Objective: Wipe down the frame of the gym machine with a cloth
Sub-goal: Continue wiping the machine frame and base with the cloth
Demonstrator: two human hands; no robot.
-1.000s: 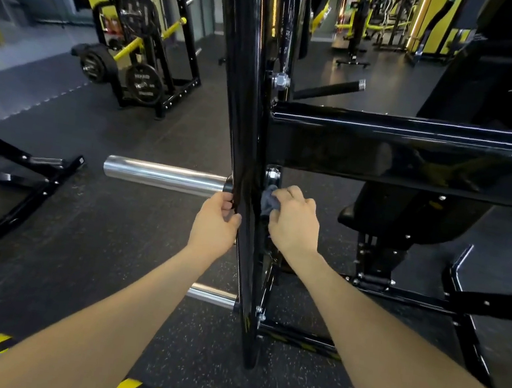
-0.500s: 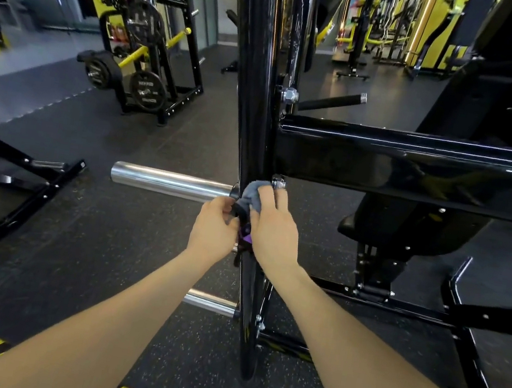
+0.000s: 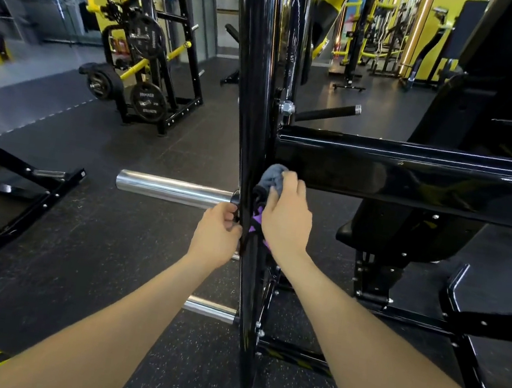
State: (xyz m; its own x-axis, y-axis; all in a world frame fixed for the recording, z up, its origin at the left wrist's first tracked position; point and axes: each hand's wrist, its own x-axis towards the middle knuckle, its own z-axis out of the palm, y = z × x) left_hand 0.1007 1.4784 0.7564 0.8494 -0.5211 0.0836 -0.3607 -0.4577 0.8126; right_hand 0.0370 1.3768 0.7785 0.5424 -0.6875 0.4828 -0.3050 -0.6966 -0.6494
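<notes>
- Floor [image 3: 82, 251]: dark speckled rubber, with yellow-and-black hazard striping at the near edge.
- Frame [image 3: 252, 94]: glossy black upright post of the gym machine, joined on its right by a horizontal black crossbeam [image 3: 415, 176].
- Plate rack [image 3: 152, 80]: black and yellow, standing well apart at the far left, with weight plates on it.
- Chrome sleeve [image 3: 173, 189]: a bright horizontal bar projecting leftward from the post.
- Right hand [image 3: 288, 214]: its grip is curled round the cloth, pressing it against the right side of the post, just below the crossbeam joint.
- Left hand [image 3: 215, 237]: its grip is curled against the left edge of the post, beside the base of the chrome sleeve; what the fingertips hold cannot be told.
- Cloth [image 3: 272, 178]: grey, bunched, with a purple part showing lower down between the hands; it lies against the post.
</notes>
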